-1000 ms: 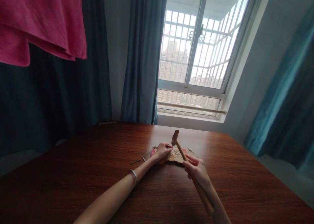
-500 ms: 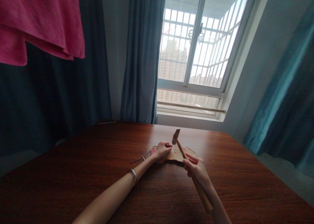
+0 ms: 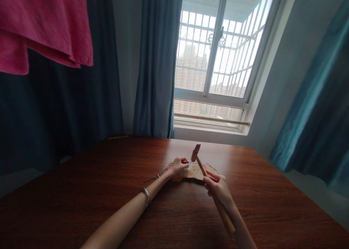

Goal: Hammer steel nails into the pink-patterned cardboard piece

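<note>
Over the sheet [image 3: 194, 172], a hammer [image 3: 201, 164] is gripped by the right hand [image 3: 217, 184]; what is pinched by the left hand [image 3: 178, 165] cannot be told.

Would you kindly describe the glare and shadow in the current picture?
Head view: the metal-framed glass window is overexposed, its sky near white; the glossy brown wooden table shows pale sheen behind the brown wooden-handled hammer; the dark blue fabric curtain at far left sinks into shadow.

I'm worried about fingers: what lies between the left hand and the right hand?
In the head view: part of the spotted board, a thin nail-like thing by the left hand, and the upper handle of the hammer in the right hand.
</note>
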Demonstrator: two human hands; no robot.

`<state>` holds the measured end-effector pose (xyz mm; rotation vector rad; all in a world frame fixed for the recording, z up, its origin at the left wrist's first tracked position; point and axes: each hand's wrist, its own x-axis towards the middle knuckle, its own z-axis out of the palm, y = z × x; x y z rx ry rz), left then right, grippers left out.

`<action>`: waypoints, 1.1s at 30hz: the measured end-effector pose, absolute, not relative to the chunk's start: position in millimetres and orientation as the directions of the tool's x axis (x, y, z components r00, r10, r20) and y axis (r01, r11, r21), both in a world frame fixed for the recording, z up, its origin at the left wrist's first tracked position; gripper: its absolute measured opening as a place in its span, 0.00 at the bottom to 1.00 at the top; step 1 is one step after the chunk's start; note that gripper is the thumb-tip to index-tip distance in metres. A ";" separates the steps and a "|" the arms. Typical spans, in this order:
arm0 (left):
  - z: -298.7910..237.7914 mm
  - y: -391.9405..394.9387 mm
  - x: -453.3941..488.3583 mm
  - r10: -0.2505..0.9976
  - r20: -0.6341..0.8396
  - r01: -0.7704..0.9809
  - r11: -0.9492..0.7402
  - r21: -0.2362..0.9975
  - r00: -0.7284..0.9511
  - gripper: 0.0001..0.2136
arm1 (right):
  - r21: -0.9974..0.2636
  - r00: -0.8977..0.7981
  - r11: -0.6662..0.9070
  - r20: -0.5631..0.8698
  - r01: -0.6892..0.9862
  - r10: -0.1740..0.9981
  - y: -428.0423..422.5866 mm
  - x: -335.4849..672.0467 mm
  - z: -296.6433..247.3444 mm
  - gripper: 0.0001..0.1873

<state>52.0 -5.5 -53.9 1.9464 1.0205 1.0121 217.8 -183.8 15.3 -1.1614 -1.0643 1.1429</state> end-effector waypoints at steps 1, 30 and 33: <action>-53.2 -6.6 52.3 0.873 0.304 0.313 -0.432 0.846 0.382 0.09 | -0.994 0.123 0.041 0.029 -0.098 0.992 -184.0 217.3 15.7 0.33; -44.3 -15.9 53.8 0.871 0.300 0.349 -0.441 0.827 0.389 0.11 | -0.989 0.133 0.149 0.146 -0.011 0.980 -186.3 203.6 11.5 0.34; -41.8 -18.0 54.1 0.875 0.299 0.364 -0.440 0.821 0.382 0.11 | -0.984 0.154 0.177 0.173 -0.016 0.973 -185.7 203.9 11.1 0.34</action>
